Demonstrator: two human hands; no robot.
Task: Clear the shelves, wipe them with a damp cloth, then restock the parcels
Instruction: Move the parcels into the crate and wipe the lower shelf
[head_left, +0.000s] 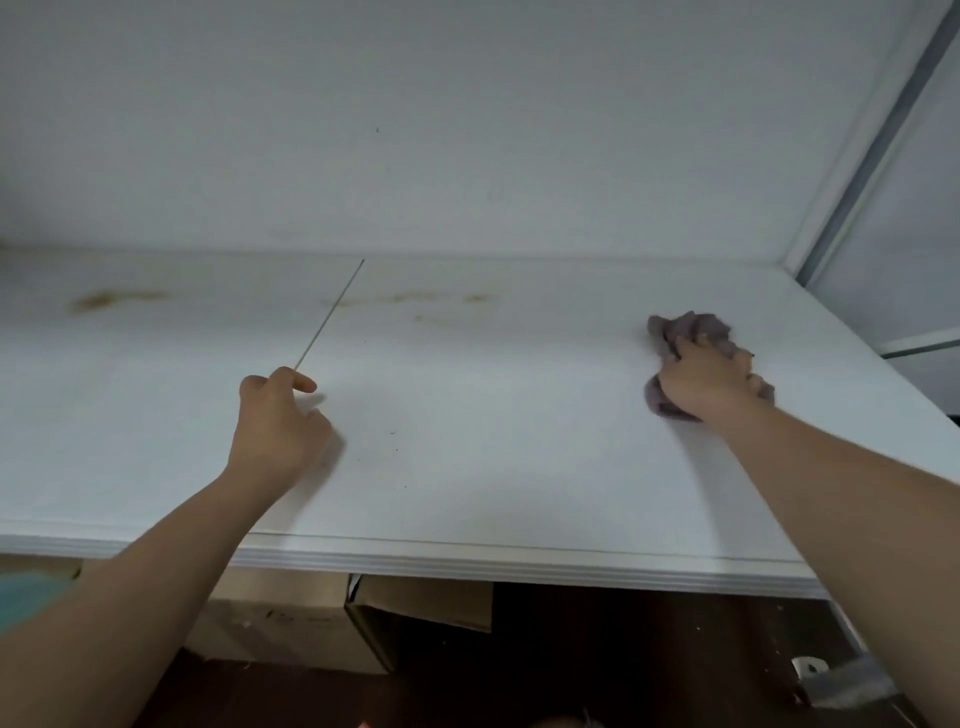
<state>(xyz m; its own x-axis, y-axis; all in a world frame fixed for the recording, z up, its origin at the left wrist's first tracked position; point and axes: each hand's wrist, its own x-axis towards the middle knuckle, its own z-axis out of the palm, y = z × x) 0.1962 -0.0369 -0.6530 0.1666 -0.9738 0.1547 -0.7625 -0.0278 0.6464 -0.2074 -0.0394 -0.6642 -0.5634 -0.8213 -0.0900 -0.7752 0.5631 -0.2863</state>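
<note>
A white shelf board (467, 405) fills the middle of the head view, with brownish stains near its back edge. My right hand (706, 379) grips a crumpled purple-grey cloth (691, 328) and presses it onto the shelf at the right. My left hand (278, 421) rests on the shelf left of centre with its fingers curled and holds nothing. A thin seam line (330, 314) runs from beside that hand to the back wall.
A white wall (467, 130) closes off the back. A metal upright (878, 145) stands at the right end. Cardboard boxes (291, 623) sit below the shelf's front edge, and a teal object (28, 597) shows at the lower left.
</note>
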